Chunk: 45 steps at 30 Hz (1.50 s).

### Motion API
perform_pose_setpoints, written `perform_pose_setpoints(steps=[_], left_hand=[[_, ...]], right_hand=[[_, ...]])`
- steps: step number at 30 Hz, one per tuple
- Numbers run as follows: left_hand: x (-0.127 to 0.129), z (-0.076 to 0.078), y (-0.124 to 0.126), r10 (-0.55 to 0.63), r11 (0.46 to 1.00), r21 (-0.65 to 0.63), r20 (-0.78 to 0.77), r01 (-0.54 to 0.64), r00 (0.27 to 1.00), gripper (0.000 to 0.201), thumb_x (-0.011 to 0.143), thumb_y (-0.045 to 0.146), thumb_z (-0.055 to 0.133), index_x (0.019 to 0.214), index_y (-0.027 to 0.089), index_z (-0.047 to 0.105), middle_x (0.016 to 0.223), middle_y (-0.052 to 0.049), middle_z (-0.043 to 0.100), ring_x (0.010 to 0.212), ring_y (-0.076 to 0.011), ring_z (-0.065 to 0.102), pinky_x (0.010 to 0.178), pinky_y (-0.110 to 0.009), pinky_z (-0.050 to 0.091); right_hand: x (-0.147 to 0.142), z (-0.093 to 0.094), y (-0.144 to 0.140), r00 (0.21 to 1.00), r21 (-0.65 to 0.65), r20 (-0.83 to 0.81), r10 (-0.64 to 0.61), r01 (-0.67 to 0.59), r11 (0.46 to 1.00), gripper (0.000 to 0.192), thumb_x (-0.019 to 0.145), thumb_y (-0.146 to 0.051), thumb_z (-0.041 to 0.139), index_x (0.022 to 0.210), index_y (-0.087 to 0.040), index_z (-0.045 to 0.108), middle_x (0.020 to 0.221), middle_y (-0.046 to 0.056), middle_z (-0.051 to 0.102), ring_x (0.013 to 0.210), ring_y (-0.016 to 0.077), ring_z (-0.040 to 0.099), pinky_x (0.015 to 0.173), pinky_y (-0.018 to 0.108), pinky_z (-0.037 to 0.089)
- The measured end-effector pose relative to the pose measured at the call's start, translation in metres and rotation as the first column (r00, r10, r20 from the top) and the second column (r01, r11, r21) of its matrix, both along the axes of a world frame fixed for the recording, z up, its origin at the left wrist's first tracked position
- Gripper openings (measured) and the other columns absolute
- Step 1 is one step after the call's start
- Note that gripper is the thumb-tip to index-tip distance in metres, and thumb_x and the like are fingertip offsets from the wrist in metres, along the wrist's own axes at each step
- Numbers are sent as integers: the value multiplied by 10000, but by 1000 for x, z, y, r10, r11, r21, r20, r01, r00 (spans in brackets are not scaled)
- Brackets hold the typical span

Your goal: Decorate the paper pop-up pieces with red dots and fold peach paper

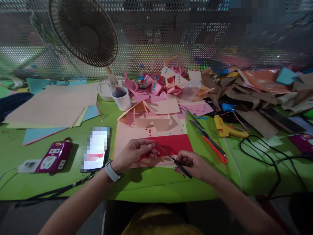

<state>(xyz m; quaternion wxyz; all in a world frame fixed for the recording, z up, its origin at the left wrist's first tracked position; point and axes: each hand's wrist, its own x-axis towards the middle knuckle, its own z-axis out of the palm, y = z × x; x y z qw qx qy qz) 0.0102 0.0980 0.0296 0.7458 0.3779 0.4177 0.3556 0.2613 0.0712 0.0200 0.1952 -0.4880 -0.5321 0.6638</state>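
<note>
My right hand (192,163) is closed around the black handle of a slim tool (181,167) with a thin metal shaft; its exact kind is unclear. The shaft points up and left to the fingertips of my left hand (139,150). That hand pinches at the tip, and whatever sits between its fingers is too small to name. Both hands are over a red sheet of paper (177,143) lying on peach paper (124,132). Several tiny red paper squares (150,132) lie just beyond the left fingers. A folded peach paper piece (151,120) stands behind them.
An orange-handled cutting tool (212,143) and a yellow glue gun (227,129) lie to the right, near black cables (271,160). On the left are a phone (97,148), a purple power strip (55,156) and stacked paper (53,101). A white cup (122,99), pink folded papers (156,86) and a fan (85,36) stand behind.
</note>
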Motion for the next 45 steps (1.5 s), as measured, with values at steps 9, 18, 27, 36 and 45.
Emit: perform_pose_setpoints(steps=[9,18,27,36,45], left_hand=[[2,0,0,1,1000,15,-12,-1,1000,334,722,384,807,896,111,725,754,-73,754,623,-105,664,628,-219,536],[2,0,0,-3,1000,14,-19,3,1000,362,708,418,819,877,112,727,760,-73,754,643,-106,664,645,-213,540],[0,-5,0,6,999,48,-80,-2,997,346,747,419,786,913,119,734,760,-61,748,643,-109,663,663,-228,545],[-2,-2,2,-30,999,12,-83,31,996,332,742,403,789,899,118,721,758,-65,749,611,-110,664,626,-230,541],[-2,-4,1,11,1000,10,-38,-11,999,336,740,380,796,931,115,720,777,-76,752,609,-111,661,654,-251,544]], right_hand=[[0,-1,0,1000,-22,-4,8,-8,1000,516,639,-564,810,726,-189,466,613,-66,460,524,63,443,480,196,344],[-4,5,1,1000,-37,-3,-11,11,999,540,598,-578,827,693,-192,461,586,-75,455,509,59,437,466,195,355],[-3,1,1,999,-24,-19,-27,26,999,534,612,-574,821,689,-192,456,569,-81,455,494,56,438,453,190,381],[-3,1,2,998,-33,-25,-60,59,998,532,580,-547,849,687,-191,468,557,-82,485,479,56,451,435,184,381],[-3,1,2,997,-34,-30,-64,63,997,556,567,-577,843,678,-200,450,557,-76,488,484,68,470,444,201,410]])
